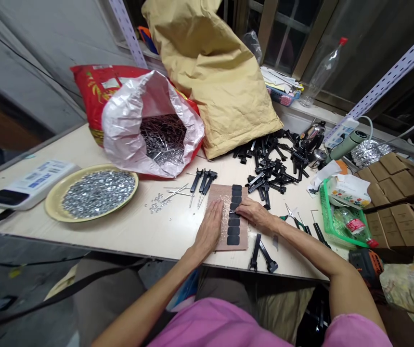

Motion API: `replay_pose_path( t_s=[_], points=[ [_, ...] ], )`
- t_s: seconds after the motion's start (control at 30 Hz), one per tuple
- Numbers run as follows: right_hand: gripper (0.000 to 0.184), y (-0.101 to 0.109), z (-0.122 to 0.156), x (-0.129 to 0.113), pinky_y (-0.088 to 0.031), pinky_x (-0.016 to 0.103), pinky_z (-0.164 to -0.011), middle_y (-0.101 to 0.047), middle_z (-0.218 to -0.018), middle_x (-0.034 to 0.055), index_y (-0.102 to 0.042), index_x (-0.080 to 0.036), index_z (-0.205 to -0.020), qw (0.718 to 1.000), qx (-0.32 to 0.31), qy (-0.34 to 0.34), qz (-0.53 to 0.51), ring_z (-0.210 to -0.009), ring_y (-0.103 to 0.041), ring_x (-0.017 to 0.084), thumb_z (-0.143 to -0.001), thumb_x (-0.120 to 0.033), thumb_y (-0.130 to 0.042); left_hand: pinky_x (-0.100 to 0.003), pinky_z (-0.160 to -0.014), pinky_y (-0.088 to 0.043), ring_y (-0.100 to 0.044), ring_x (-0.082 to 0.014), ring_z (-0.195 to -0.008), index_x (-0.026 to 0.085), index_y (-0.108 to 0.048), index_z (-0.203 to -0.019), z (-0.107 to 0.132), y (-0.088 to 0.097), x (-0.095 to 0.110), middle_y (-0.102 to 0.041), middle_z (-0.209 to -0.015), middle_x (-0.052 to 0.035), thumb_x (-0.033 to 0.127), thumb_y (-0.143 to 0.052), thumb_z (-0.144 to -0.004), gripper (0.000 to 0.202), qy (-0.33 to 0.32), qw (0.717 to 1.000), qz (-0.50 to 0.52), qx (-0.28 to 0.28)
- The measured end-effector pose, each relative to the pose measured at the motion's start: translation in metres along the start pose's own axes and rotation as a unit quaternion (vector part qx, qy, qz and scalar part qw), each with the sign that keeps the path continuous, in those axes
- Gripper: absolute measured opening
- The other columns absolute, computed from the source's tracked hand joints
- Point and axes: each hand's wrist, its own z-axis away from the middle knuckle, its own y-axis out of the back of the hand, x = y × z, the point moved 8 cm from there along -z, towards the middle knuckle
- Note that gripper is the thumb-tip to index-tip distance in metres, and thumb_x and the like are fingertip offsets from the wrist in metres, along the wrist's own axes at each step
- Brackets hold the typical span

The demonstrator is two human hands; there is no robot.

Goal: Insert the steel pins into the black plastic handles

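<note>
A brown sheet lies on the table with a column of black rounded pads along its right side. My left hand rests flat on the sheet's left part, fingers stretched forward. At the middle of the column, my right hand is closed in a pinch; a small pale bit shows at its fingertips, too small to name. Left of the sheet are several black-handled pieces with metal rods, loose thin rods and scattered small metal bits. Two black pieces lie near the front edge.
A yellow dish of small metal parts stands left, beside a white device. Behind are a red bag of metal rods and a tan sack. Black pieces, green-handled pliers, a green basket and cartons stand right.
</note>
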Motion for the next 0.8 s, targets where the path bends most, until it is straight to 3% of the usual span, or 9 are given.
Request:
replay_pose_path(
  t_s=[0.23,0.37,0.53,0.8],
  points=[
    [0.039,0.015,0.020,0.006,-0.046,0.033,-0.080,-0.059,-0.104,0.0134,-0.054,-0.012,-0.120,0.994,0.054,-0.081,0.045,-0.094,-0.053,0.020,-0.095,-0.040,-0.040,-0.051,-0.105,-0.039,-0.038,-0.0257,-0.133,0.013,-0.038,-0.135,-0.001,0.000,-0.003,-0.049,-0.138,-0.0174,0.004,-0.025,-0.086,0.052,0.000,1.000,0.000,0.003],
    [0.033,0.018,0.032,0.007,-0.044,0.034,-0.081,-0.062,-0.101,0.0120,-0.059,-0.013,-0.111,0.989,0.065,-0.104,0.085,-0.093,-0.053,0.021,-0.095,-0.037,-0.043,-0.052,-0.105,-0.040,-0.037,-0.0263,-0.133,0.013,-0.042,-0.131,-0.001,0.003,-0.001,-0.049,-0.137,-0.0173,0.006,-0.025,-0.087,0.048,-0.008,1.000,-0.004,0.004],
    [0.025,0.008,0.037,0.009,-0.043,0.032,-0.075,-0.063,-0.089,0.0081,-0.062,-0.017,-0.106,0.987,0.051,-0.106,0.113,-0.081,-0.053,0.018,-0.097,-0.023,-0.039,-0.052,-0.104,-0.041,-0.041,-0.0271,-0.131,0.013,-0.047,-0.125,-0.002,0.005,-0.001,-0.052,-0.135,-0.0167,0.011,-0.026,-0.090,0.041,-0.002,1.000,-0.007,0.011],
    [0.025,0.006,0.032,0.019,-0.048,0.029,-0.074,-0.058,-0.088,0.0076,-0.058,-0.015,-0.091,0.989,0.079,-0.116,0.048,-0.082,-0.053,0.016,-0.098,-0.023,-0.035,-0.053,-0.102,-0.043,-0.046,-0.0271,-0.127,0.015,-0.050,-0.120,-0.005,0.008,0.003,-0.057,-0.129,-0.0159,0.026,-0.026,-0.095,0.036,0.014,0.999,-0.007,0.036]
  ],
)
